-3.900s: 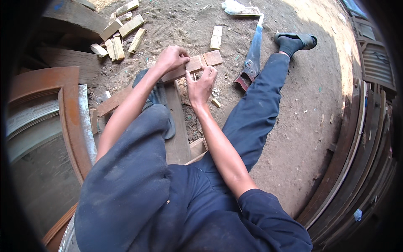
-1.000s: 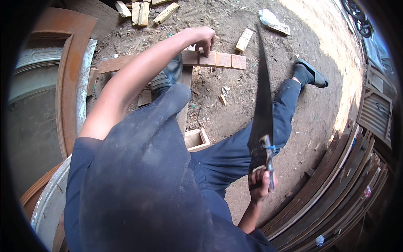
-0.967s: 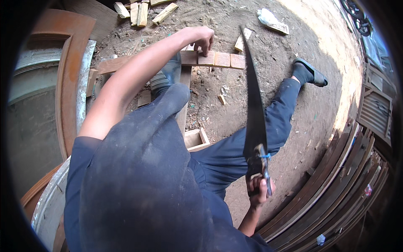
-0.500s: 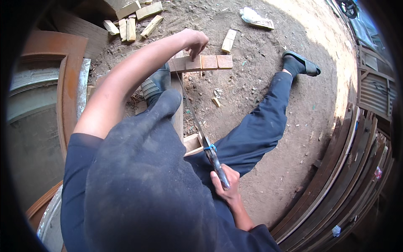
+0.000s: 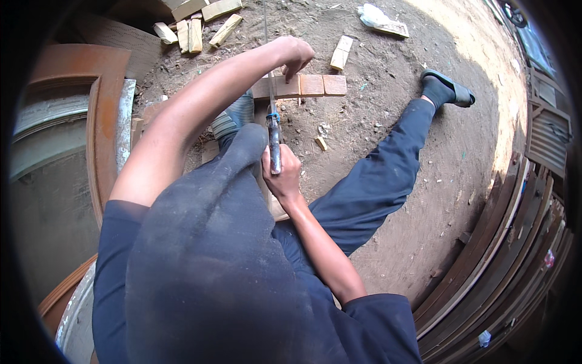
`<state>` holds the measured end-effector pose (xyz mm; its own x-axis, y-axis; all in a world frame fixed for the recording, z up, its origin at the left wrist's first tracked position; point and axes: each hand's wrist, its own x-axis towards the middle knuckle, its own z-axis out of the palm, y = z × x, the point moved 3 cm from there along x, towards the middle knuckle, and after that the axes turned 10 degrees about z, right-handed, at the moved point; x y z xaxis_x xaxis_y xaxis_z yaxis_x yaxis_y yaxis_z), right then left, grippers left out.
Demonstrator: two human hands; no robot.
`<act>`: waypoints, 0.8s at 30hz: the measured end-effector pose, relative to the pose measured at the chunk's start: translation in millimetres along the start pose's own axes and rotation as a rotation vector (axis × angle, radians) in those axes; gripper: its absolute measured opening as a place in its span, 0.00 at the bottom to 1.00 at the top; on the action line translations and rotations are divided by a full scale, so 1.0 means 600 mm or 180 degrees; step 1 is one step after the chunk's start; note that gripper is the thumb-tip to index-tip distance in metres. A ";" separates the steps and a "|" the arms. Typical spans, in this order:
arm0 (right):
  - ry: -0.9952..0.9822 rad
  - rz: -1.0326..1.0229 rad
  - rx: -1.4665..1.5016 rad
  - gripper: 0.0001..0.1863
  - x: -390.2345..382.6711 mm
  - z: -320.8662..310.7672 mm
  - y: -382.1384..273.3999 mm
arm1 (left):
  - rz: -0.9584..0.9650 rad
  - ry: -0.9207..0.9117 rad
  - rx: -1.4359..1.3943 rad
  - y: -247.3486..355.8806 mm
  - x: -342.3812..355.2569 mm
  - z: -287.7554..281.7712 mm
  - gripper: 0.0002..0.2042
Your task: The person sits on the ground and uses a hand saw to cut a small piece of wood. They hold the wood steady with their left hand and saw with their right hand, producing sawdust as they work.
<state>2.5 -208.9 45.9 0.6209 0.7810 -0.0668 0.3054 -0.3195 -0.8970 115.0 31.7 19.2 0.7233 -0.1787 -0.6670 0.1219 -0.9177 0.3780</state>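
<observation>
My right hand (image 5: 284, 173) is wrapped round the dark, worn handle of a handsaw (image 5: 274, 142), which has a blue tie where the blade starts. The thin blade runs away from me across a short wooden plank (image 5: 312, 86), left of my left hand. My left hand (image 5: 297, 53) reaches over from the left with bent fingers pressing on the plank's top. Dark lines cross the plank, dividing its right part into blocks, and its right end juts out over the ground. A wooden support under its left part is mostly hidden by my arm and knee.
Several wood offcuts (image 5: 195, 33) lie at the far left, and a single block (image 5: 341, 53) lies beyond the plank. A plastic bag (image 5: 373, 15) rests on a board. Brown door frames (image 5: 109, 121) stand at left; long boards (image 5: 485, 261) are stacked at right. My legs are spread.
My right hand has moved forward and left with the saw. The blade now points straight away from me and reaches far past the plank. My left hand stays on the plank.
</observation>
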 end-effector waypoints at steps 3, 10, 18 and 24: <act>0.0001 0.0036 -0.0110 0.13 -0.005 0.009 0.008 | 0.0030 0.0064 0.0048 -0.004 0.009 0.008 0.11; 0.0076 0.0433 0.0090 0.14 0.009 -0.017 -0.015 | 0.0053 0.0318 -0.0004 -0.009 -0.004 0.007 0.13; -0.0032 0.0584 0.0022 0.12 -0.023 -0.048 -0.015 | -0.0024 0.0105 0.0139 -0.013 0.016 0.016 0.11; -0.0052 0.0829 0.0266 0.13 -0.008 -0.039 -0.014 | -0.0127 -0.0055 0.0270 0.002 0.017 0.009 0.10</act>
<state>13.7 -222.5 63.9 0.6588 0.6871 -0.3064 0.0759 -0.4659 -0.8816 118.6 27.0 9.1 0.7070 -0.1467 -0.6918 0.0920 -0.9508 0.2957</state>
